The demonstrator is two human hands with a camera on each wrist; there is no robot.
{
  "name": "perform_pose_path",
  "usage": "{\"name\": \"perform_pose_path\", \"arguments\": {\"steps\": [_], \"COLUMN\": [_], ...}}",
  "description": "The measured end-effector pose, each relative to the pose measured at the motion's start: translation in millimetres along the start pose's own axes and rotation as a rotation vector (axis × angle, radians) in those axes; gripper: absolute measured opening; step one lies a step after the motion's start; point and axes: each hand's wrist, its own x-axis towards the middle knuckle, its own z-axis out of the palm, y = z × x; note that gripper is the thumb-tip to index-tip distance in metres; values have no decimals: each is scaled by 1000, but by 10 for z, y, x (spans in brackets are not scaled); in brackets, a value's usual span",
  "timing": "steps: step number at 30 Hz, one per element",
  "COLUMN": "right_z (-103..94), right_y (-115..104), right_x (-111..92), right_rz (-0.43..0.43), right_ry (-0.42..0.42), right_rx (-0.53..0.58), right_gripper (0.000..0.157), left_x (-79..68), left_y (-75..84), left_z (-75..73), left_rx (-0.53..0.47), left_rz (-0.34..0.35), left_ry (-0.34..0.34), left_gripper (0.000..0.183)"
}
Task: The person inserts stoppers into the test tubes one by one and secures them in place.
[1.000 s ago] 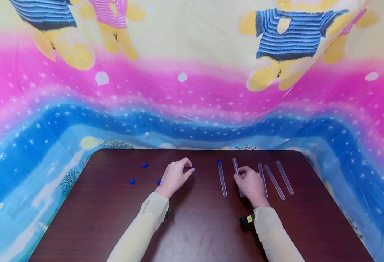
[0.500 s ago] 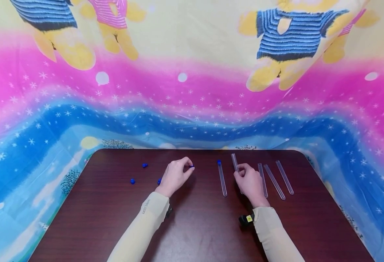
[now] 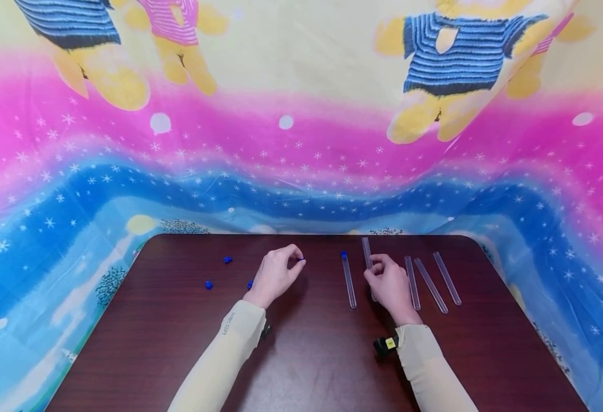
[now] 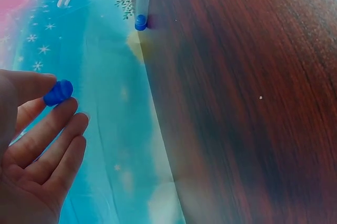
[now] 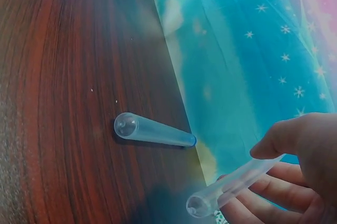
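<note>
Between thumb and forefinger, my left hand pinches a small blue stopper above the table. My right hand grips a clear test tube partway along, its rounded bottom toward me in the right wrist view and its far end tilted up off the table. Left of it lies another test tube, a blue stopper in its far end. Three uncapped test tubes lie to the right, the nearest tube close beside my right hand.
On the left of the dark wooden table lie loose blue stoppers, one partly hidden behind my left hand. A patterned cloth hangs behind the table's far edge.
My right hand has raised the far end of its test tube and shifted it slightly away and left. The left hand, still pinching the stopper, has barely moved.
</note>
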Motion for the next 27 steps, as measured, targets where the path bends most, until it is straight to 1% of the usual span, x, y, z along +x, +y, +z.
{"name": "perform_pose_path", "arguments": {"steps": [9, 21, 27], "right_z": [11, 22, 39], "right_y": [-24, -66, -104], "right_x": [17, 11, -3], "right_rz": [-61, -68, -75], "right_ry": [1, -13, -20], "right_rx": [4, 61, 85], "right_gripper": [34, 34, 34], "left_x": [14, 49, 72], "left_y": [24, 60, 72], "left_z": [-17, -44, -55], "left_rx": [-29, -15, -40], "left_rz": [-11, -4, -8], "left_ry": [-5, 39, 48], "left_gripper": [7, 8, 8]}}
